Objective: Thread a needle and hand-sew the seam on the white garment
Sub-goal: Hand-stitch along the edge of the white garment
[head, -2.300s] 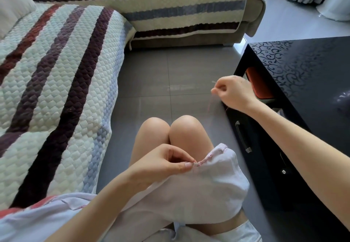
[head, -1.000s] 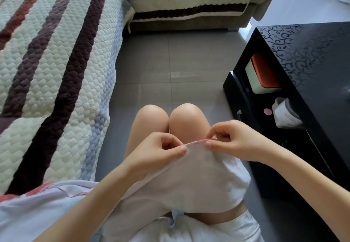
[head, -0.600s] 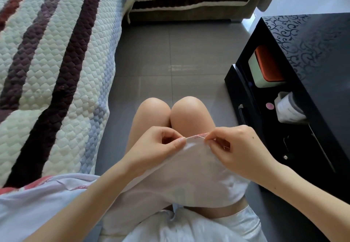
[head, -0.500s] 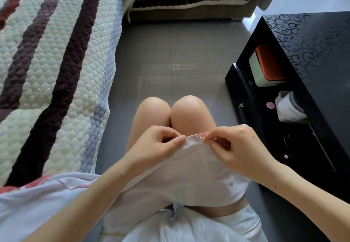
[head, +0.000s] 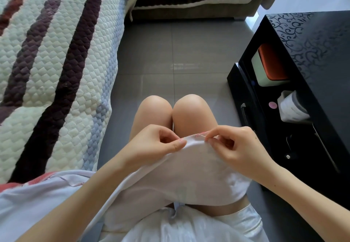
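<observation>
White garment is draped over your lap and thighs, and its pink-stitched hem sits bunched up just behind your knees. Your left hand has that hem pinched between the thumb and curled forefinger, so the fabric is held up off your legs. Your right hand is just beside it on the same edge, thumb and fingertip closed on a thin needle that lies along the hem with its point aimed toward your left hand. The thread is too fine to make out, tbh.

On your left there's a quilted sofa cover with dark stripes, and grey floor tiles run out in front of you. On your right is a glossy black table with an open drawer. Inside it sit a pale box with an orange lid, a small pink disc and a white wrapped thing I can't identify.
</observation>
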Available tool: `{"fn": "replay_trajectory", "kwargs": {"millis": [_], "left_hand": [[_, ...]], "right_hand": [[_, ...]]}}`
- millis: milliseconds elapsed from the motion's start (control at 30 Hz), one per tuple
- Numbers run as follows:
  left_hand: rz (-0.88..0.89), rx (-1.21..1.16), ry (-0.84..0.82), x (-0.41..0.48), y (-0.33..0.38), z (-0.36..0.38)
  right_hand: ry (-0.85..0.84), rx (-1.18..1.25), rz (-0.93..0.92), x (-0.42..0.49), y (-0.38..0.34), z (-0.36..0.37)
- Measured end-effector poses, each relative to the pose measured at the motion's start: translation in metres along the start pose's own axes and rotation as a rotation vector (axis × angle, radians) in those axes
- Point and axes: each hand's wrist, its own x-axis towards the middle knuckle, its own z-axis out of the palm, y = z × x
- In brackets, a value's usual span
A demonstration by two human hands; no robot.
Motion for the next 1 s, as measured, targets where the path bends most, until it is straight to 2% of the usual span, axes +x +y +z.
{"fn": "replay_trajectory", "kwargs": {"millis": [133, 267, 433, 667, 1000], "left_hand": [[0.018, 0.005, -0.045, 0.007, 0.006, 0.014], [0.043, -0.146, 0.01, 0.01, 0.004, 0.019], [0.082, -0.223, 0.064, 0.009, 0.003, 0.023], [0.084, -0.208, 0.112, 0.01, 0.003, 0.025], [0.101, -0.212, 0.098, 0.008, 0.003, 0.025]], "right_hand": [[0.04, -0.029, 0.007, -0.003, -0.001, -0.003], [0.059, -0.087, -0.033, -0.003, -0.005, -0.002], [0.086, -0.161, -0.066, -0.001, -0.008, 0.005], [0.094, -0.148, -0.059, 0.0, -0.007, 0.007], [0.105, -0.15, -0.054, 0.001, -0.006, 0.01]]}}
